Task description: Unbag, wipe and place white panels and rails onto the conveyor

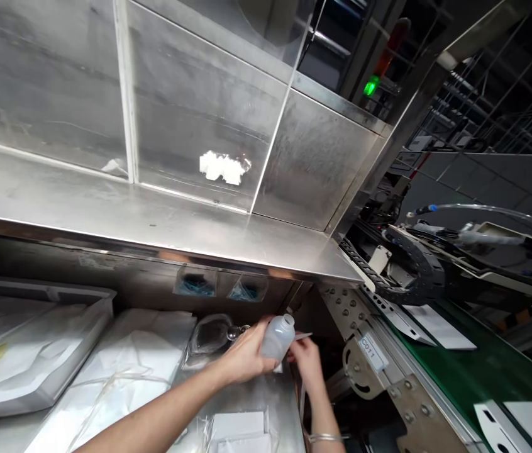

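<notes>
"C011" on a white bracket label [372,352]

Left hand [242,357] gripping a plastic bottle [278,338], tilting it slightly; right hand [306,363], wearing a bracelet [326,438], pinching a white strip [302,336] just beside the bottle. White bags [124,377] lying left of both hands, a tray [100,321] sitting further left, a steel shelf [153,214] overhanging, a green conveyor [483,358] stretching along the right.

A green conveyor belt [483,358] runs beside a steel shelf [153,214] (signal light [370,85] lit).
</notes>
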`<state>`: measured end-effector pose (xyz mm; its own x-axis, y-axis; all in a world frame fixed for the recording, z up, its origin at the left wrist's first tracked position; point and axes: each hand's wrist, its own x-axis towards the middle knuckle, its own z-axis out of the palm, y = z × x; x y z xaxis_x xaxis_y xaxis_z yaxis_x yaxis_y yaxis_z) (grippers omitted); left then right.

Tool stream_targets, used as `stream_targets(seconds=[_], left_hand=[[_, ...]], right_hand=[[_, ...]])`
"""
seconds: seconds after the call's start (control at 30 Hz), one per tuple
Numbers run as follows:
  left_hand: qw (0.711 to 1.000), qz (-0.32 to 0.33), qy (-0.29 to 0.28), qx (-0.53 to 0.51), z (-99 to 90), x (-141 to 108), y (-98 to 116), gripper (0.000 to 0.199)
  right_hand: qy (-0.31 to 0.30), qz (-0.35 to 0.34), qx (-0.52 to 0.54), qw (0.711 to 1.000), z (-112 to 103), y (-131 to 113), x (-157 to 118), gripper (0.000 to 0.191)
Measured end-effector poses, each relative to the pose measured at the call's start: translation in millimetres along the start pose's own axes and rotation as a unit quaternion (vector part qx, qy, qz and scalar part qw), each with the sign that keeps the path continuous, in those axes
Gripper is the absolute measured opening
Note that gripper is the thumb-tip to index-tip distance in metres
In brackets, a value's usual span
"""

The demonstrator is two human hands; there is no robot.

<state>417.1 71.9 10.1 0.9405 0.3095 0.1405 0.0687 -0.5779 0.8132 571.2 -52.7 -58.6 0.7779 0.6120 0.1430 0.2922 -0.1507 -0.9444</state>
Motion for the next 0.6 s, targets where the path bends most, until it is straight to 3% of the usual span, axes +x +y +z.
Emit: stream_targets(seconds=[0.1,0.23,0.37,0.6], left_hand=[[1.0,0.014,-0.015,-0.022,5.6,-3,2,0.072],[0.997,0.035,-0.033,-0.055,9.3,-6,8,0.062],[0.996,0.045,-0.048,-0.063,3.5,-12,11,0.067],[0.989,0.043,-0.094,-0.11,-11.0,-24,13,0.07]], right_hand=[[-0.066,-0.042,0.026,0.997,-40,-58,-1,0.041],[-0.253,-0.139,-0.039,0.957,-66,-120,-6,0.031],[-0.299,-0.169,-0.125,0.931,-68,-141,-5,0.027],[-0.368,-0.164,-0.115,0.908,-67,-159,-4,0.025]])
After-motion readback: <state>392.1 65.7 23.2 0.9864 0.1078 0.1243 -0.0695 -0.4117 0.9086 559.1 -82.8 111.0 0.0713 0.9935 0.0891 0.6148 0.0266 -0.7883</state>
